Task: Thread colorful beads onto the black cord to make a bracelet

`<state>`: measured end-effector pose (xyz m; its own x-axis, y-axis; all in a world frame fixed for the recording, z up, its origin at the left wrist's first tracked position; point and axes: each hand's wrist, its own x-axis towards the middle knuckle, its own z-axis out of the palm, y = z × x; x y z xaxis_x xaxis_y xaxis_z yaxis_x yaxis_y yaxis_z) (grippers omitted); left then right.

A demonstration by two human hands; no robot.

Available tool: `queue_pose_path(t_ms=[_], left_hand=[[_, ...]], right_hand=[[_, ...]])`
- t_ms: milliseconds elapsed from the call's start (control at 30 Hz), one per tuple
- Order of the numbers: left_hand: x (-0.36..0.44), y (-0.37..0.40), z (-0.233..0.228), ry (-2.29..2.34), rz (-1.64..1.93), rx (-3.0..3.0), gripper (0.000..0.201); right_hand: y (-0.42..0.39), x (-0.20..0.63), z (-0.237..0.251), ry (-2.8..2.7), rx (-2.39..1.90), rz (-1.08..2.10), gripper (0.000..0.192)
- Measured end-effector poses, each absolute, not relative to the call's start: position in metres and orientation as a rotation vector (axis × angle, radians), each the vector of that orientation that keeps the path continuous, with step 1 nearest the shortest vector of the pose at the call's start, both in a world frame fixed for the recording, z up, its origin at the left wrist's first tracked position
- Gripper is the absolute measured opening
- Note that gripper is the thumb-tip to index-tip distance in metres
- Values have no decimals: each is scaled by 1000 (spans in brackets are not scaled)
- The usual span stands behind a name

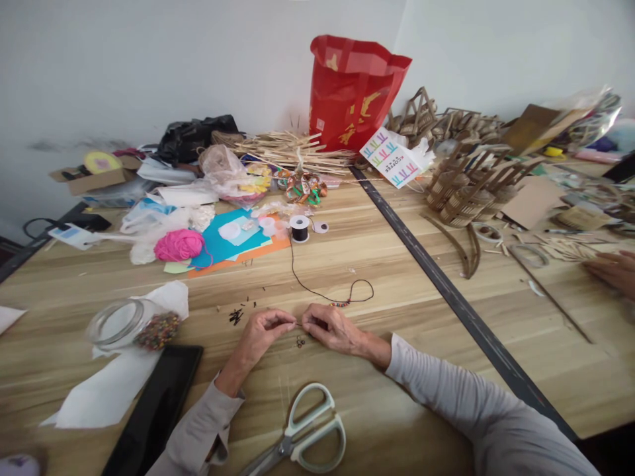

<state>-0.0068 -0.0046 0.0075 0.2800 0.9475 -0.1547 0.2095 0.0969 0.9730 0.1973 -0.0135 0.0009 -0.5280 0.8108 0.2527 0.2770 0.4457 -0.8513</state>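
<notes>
My left hand (262, 336) is closed in a pinch, its fingertips meeting those of my right hand (333, 328). Something thin and small lies between the two pinches; what the left holds is too small to name. My right hand is pinched on the black cord, whose strung coloured beads (340, 304) lie just behind it. From there the cord (307, 285) loops on the table and runs back to its spool (299, 229). A few loose beads (299, 342) rest below my fingertips. Small black pieces (236, 316) are scattered left of my left hand.
White-handled scissors (317, 430) lie near the front. At left are a glass jar (116, 322) with beads, a black tablet-like slab (153, 410) and pink yarn (178, 246). A red bag (354, 92) and small woven baskets (466, 198) stand behind. Another person's hand (615, 270) is at right.
</notes>
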Motion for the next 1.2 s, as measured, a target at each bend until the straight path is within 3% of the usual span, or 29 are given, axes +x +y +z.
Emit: queue_pose_path(t_ms=[1200], left_hand=[[-6,-5,2,1147,802,1403,16]], right_hand=[[-13,195,1,-2034,-890,1030,10]])
